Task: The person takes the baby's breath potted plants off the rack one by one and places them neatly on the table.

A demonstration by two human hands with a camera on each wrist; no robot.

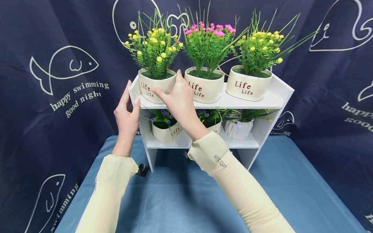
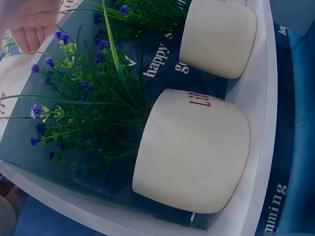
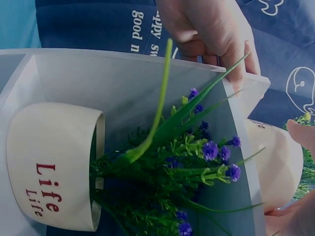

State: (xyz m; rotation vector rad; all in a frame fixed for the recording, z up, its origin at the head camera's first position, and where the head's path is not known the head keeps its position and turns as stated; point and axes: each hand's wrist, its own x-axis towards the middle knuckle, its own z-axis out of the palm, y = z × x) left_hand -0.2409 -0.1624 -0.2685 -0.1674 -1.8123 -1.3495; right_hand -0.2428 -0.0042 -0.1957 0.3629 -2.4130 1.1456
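On the top board of a white shelf (image 1: 250,104), at its left end, stands a cream flowerpot (image 1: 158,84) of yellow artificial flowers. My right hand (image 1: 182,100) grips this pot, thumb across its front and the other fingers at its right side; part of the grip is hidden. My left hand (image 1: 126,116) holds the upper left side panel of the shelf, its thumb at the front edge; the right wrist view shows that hand (image 3: 211,29) from the other side. A pot of pink flowers (image 1: 204,85) stands just right of my right hand.
Another pot of yellow flowers (image 1: 249,83) stands at the right of the top board. Below are a left pot (image 1: 164,132) and a middle pot (image 1: 214,127) with purple flowers, and a white ribbed pot (image 1: 240,129). A blue cloth (image 1: 186,200) covers the table; a printed curtain (image 1: 73,139) hangs behind.
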